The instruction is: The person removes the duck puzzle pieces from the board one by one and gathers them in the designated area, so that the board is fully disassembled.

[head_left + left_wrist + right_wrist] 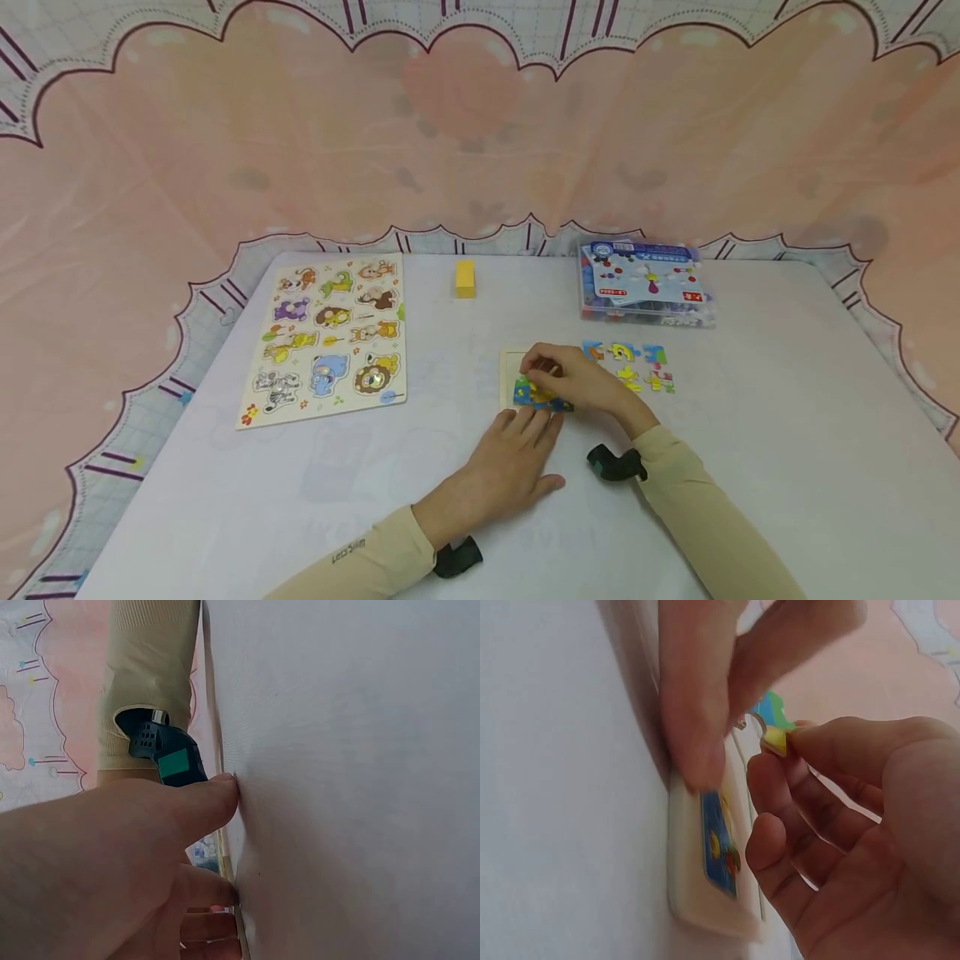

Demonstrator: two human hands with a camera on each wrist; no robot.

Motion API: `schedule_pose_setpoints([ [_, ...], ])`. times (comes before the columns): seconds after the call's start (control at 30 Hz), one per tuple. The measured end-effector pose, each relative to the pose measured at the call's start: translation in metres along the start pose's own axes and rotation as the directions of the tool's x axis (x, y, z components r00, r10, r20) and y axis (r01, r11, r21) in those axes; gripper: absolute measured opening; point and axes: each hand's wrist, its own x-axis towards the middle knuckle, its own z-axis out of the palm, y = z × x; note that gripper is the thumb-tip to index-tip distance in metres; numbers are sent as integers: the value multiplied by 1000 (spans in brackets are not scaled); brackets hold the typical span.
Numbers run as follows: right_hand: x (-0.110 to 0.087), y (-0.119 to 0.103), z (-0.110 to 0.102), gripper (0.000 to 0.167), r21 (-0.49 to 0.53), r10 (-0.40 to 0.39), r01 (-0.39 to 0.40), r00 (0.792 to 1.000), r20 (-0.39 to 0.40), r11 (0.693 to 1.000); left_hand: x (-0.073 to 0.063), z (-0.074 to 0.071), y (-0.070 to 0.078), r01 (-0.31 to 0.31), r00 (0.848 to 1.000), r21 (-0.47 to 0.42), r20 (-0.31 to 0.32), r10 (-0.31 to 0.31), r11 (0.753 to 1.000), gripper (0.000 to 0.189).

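Observation:
My right hand (588, 382) is over a small wooden jigsaw tray (506, 375). In the right wrist view its thumb and forefinger pinch a puzzle piece (776, 741) coloured yellow, blue and green. Fitted pieces (718, 847) with a blue ground lie in the tray's near part, partly hidden in the head view by the hands. My left hand (506, 475) rests with fingers extended to the tray's near edge, its thumb (214, 801) out to the side at the white tabletop.
Several loose jigsaw pieces (630, 379) lie just right of the tray. A larger animal peg puzzle board (352, 337) is at the left. Farther back stand a yellow block (465, 279) and a clear plastic box (645, 283) with a printed card.

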Motion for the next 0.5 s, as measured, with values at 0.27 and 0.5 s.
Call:
schedule_pose_setpoints([
  [0.27,-5,8,-11,9,-9,33,-33,998,-51,999,0,1,-2,-9,1000,-28,13,9,1000,72],
  [0.5,-11,10,-21,9,-7,27,-28,997,-78,1000,4,-1,-9,-19,1000,-127,15,21,992,66],
])
